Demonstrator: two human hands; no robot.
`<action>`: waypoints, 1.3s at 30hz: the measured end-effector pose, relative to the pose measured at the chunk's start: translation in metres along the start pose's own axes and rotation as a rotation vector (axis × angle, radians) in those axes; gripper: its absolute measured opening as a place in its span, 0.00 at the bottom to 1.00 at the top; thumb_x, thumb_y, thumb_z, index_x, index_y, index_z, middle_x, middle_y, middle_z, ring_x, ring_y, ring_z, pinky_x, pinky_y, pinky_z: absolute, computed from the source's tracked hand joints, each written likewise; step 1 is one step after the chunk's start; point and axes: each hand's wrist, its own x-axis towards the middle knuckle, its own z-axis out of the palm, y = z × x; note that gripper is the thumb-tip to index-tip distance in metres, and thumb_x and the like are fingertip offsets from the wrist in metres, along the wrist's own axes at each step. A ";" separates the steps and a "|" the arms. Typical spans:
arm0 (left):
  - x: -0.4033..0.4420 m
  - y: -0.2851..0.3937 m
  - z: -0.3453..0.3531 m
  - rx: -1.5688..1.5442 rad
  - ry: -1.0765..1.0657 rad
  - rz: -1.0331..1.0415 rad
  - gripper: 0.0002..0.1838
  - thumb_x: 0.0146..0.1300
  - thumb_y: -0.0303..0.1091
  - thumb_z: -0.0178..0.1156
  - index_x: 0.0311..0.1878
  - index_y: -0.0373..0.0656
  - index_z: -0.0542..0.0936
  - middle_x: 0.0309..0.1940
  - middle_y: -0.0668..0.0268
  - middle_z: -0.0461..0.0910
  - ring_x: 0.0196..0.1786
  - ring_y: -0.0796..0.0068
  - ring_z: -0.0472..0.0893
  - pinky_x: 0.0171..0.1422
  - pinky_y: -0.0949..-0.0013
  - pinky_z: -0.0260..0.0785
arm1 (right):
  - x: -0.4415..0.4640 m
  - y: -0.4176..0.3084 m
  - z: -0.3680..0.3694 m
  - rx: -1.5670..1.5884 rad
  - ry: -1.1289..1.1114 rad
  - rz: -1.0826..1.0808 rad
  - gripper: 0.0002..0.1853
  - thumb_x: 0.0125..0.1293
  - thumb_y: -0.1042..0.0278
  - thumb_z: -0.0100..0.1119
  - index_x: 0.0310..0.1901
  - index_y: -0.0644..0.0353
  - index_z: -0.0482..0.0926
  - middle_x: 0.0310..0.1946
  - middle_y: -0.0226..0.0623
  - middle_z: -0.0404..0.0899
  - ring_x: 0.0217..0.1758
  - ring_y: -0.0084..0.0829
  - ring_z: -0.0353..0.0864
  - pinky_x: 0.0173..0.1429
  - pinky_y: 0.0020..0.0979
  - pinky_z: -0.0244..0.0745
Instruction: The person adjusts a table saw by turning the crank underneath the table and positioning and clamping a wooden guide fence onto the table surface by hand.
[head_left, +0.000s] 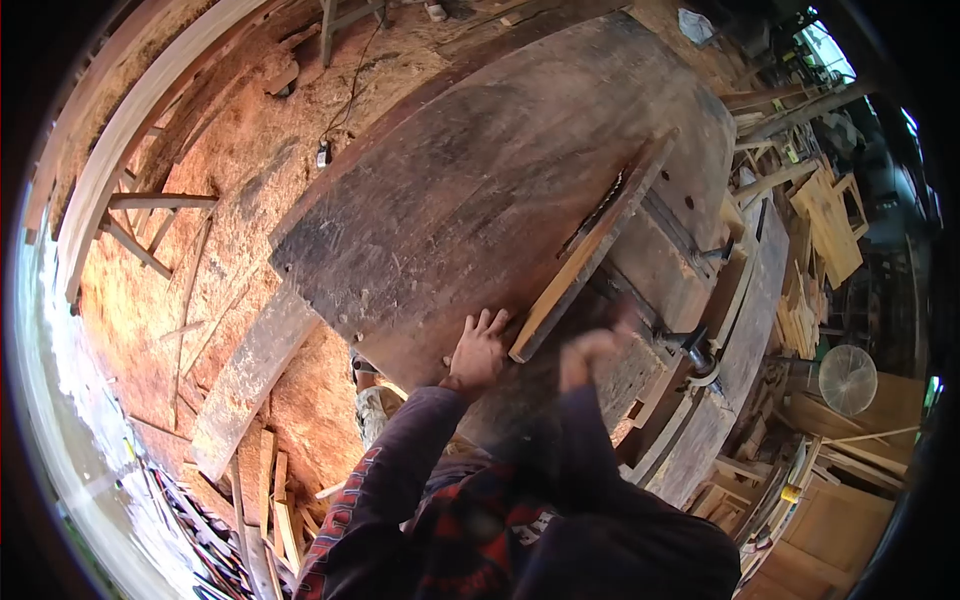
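Observation:
My left hand [477, 350] lies on the dark, scuffed wooden workbench [430, 210], fingers spread, just beside the near end of a narrow plank [572, 285]. The plank runs away from me and shows a pale sawn edge near me and a dark, rough strip further along. On its right side is my right hand [592, 352], smeared by motion, so its grip and anything in it are unclear. It is near a metal bar clamp [690, 345] at the bench's right side. Further off lies a second bar clamp [680, 228].
Sawdust covers the floor [240, 250]. A loose board [250, 380] sticks out at the bench's left corner. Long planks [130, 140] rest on trestles at the far left. To the right are stacked wood offcuts [800, 300] and a round fan [847, 380].

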 end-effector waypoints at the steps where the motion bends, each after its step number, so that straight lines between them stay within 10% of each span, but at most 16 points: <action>1: -0.002 0.001 0.001 0.012 0.015 0.009 0.41 0.48 0.48 0.68 0.69 0.46 0.72 0.61 0.59 0.70 0.60 0.58 0.68 0.63 0.57 0.60 | -0.011 0.016 0.008 -0.080 -0.090 -0.020 0.30 0.73 0.53 0.42 0.69 0.64 0.63 0.70 0.46 0.63 0.71 0.42 0.64 0.76 0.46 0.56; 5: 0.002 0.002 -0.003 -0.074 -0.067 -0.032 0.40 0.48 0.50 0.69 0.66 0.43 0.75 0.66 0.58 0.68 0.64 0.55 0.66 0.66 0.56 0.59 | -0.054 -0.007 0.040 -0.317 -0.343 0.027 0.28 0.74 0.56 0.43 0.69 0.65 0.64 0.70 0.47 0.63 0.71 0.40 0.65 0.76 0.43 0.57; 24: 0.002 0.003 -0.005 -0.044 -0.040 -0.026 0.42 0.48 0.47 0.67 0.70 0.45 0.71 0.60 0.60 0.70 0.60 0.58 0.67 0.64 0.57 0.60 | -0.039 0.010 0.012 0.232 -0.146 0.355 0.35 0.76 0.43 0.38 0.72 0.65 0.56 0.74 0.48 0.56 0.76 0.44 0.56 0.79 0.45 0.52; 31: 0.003 0.001 -0.004 -0.018 -0.004 0.011 0.46 0.46 0.47 0.69 0.71 0.46 0.69 0.60 0.59 0.70 0.60 0.57 0.68 0.64 0.56 0.60 | 0.025 0.013 0.017 -0.121 -0.044 -0.101 0.34 0.78 0.47 0.36 0.72 0.68 0.57 0.73 0.53 0.58 0.78 0.44 0.54 0.81 0.44 0.46; 39: 0.001 0.001 -0.001 0.010 -0.038 0.003 0.44 0.46 0.48 0.69 0.70 0.47 0.71 0.66 0.59 0.68 0.62 0.57 0.67 0.65 0.55 0.59 | 0.009 0.002 0.044 0.058 -0.162 -0.019 0.34 0.76 0.46 0.39 0.69 0.70 0.59 0.73 0.57 0.58 0.77 0.50 0.55 0.81 0.46 0.45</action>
